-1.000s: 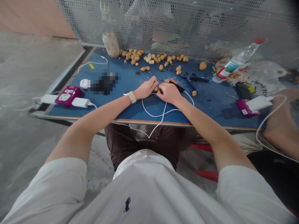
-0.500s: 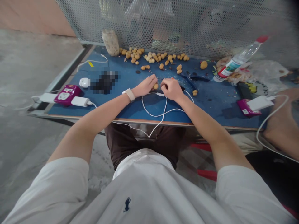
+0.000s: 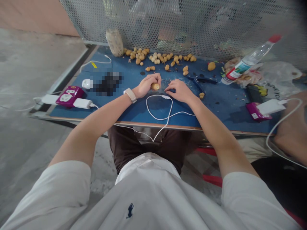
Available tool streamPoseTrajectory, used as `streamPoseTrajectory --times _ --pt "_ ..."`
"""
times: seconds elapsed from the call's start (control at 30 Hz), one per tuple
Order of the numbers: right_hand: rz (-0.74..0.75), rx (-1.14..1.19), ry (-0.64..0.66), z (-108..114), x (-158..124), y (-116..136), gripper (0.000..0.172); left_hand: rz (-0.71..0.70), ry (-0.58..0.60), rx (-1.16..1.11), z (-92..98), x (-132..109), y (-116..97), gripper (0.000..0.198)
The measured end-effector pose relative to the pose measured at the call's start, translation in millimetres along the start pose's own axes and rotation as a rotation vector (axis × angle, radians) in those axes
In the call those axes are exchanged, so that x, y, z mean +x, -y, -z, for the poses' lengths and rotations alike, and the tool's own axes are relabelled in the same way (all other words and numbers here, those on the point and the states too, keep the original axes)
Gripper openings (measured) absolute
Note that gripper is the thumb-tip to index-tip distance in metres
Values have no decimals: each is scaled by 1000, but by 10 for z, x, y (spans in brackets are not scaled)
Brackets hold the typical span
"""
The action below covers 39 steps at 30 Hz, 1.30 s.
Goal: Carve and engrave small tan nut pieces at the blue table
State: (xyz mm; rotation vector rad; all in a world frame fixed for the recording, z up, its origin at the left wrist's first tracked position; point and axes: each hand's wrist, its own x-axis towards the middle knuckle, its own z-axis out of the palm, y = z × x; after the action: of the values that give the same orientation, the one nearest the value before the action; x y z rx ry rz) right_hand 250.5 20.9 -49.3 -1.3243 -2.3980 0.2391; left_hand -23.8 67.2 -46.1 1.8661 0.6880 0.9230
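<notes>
My left hand [image 3: 145,85] grips a small tan gourd [image 3: 155,86] in its fingers, just above the blue board [image 3: 216,111]. My right hand [image 3: 179,91] rests on the board close by, fingers spread, with nothing visible in them. A white charging cable [image 3: 156,117] loops on the board just below both hands. Several more tan gourds [image 3: 158,58] lie scattered in a band along the back of the board. A lone gourd [image 3: 201,95] lies to the right of my right hand.
A jar [image 3: 114,42] stands against a perforated metal screen [image 3: 192,25]. A plastic bottle [image 3: 250,62] lies on crumpled bags at the right. Magenta power strips [image 3: 69,96] with white chargers sit on both sides. A blurred dark patch [image 3: 106,83] lies left of my hands. Another person's bare limb [image 3: 290,127] shows far right.
My hands have drawn apart. The left hand has moved up and left with a gourd now showing in its fingers, and the right hand has opened flat on the board.
</notes>
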Motion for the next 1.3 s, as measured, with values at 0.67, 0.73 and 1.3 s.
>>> streamPoseTrajectory --times 0.67,0.73,1.3 --pt "-135 452 -183 28 -1 132 32 33 -39 21 9 0 15 19" --pt "-150 514 -191 71 -24 167 37 36 -65 62 21 11 39 23" --pt "-372 332 -515 81 67 -515 50 -84 -91 488 110 5 190 11"
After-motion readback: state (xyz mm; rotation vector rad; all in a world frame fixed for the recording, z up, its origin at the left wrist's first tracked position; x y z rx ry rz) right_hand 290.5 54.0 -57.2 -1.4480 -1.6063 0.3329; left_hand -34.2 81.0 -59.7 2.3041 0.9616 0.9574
